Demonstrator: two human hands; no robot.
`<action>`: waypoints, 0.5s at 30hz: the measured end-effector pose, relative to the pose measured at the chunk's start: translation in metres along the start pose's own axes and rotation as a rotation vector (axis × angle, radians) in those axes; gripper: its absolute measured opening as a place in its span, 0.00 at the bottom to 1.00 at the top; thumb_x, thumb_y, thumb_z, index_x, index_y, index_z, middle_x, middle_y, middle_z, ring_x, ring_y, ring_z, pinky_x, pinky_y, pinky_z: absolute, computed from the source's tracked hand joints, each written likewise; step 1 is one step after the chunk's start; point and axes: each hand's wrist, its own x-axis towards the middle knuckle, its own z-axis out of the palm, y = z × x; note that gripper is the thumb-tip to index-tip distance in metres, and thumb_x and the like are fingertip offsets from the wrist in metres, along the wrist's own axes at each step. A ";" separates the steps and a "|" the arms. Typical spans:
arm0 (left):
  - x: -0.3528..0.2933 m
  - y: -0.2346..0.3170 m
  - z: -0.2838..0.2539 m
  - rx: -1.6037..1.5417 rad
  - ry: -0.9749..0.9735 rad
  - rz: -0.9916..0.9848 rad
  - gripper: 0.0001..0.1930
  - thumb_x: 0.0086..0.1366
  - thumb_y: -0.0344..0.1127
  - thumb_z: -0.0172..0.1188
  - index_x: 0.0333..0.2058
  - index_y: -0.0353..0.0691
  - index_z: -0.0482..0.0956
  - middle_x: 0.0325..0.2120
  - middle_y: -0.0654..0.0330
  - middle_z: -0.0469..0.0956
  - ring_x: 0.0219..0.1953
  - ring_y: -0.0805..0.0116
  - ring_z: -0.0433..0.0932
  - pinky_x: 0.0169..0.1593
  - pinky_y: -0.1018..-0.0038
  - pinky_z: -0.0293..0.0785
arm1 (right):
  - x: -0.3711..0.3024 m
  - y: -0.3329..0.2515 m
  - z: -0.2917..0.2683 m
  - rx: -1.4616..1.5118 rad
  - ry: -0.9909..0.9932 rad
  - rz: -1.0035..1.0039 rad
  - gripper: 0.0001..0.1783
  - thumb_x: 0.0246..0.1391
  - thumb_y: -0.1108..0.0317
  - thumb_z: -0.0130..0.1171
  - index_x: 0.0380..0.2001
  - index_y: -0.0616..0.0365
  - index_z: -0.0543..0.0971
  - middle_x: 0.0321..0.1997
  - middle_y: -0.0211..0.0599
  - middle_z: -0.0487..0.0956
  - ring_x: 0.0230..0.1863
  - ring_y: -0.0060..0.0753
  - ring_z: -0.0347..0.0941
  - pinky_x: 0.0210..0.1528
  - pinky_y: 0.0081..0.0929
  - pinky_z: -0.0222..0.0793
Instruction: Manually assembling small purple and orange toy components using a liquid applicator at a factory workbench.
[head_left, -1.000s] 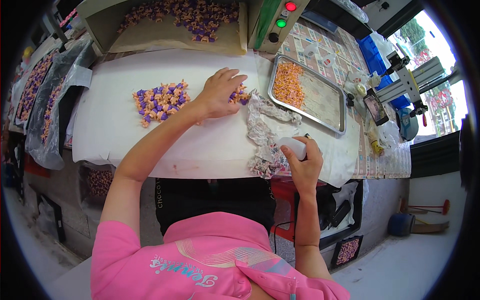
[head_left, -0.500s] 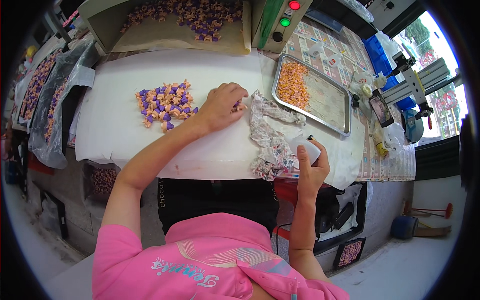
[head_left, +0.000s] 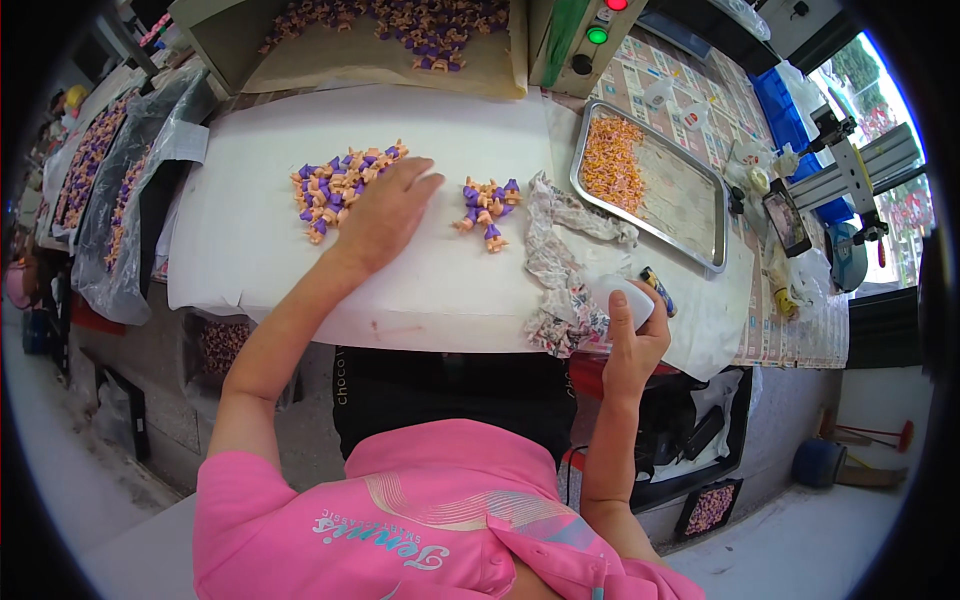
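My left hand (head_left: pixel 388 215) rests at the right side of a large pile of small purple and peach plastic pieces (head_left: pixel 335 190), fingers stretched out and nothing seen in them. A smaller group of the same pieces (head_left: pixel 487 208) lies apart, to the right of that hand. In my right hand (head_left: pixel 640 335) is a white plastic bottle (head_left: pixel 618 297), its lower part hidden by the fingers. A crumpled patterned cloth (head_left: pixel 558 240) lies just left of the bottle. Beyond the right hand's fingers lies a dark, pen-like stick with a printed band (head_left: pixel 658 290).
A metal tray (head_left: pixel 724 225) with small orange pieces stands at the right. Behind the white sheet (head_left: pixel 250 260) is a box-like machine (head_left: pixel 225 50) with lit buttons, more pieces inside. A phone on a stand (head_left: pixel 787 222) is at far right; plastic-lined trays (head_left: pixel 120 200) stand left.
My left hand has moved left, from the spot by the cloth to the large pile. The pieces it held now lie in the small group. My right hand still holds the bottle.
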 end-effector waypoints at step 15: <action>-0.004 0.048 0.003 -0.398 0.095 -0.258 0.13 0.53 0.26 0.61 0.39 0.35 0.76 0.36 0.55 0.76 0.39 0.55 0.73 0.45 0.65 0.69 | -0.009 -0.002 0.012 0.053 -0.005 0.020 0.16 0.55 0.63 0.64 0.41 0.63 0.76 0.29 0.27 0.75 0.22 0.14 0.62 0.24 0.14 0.57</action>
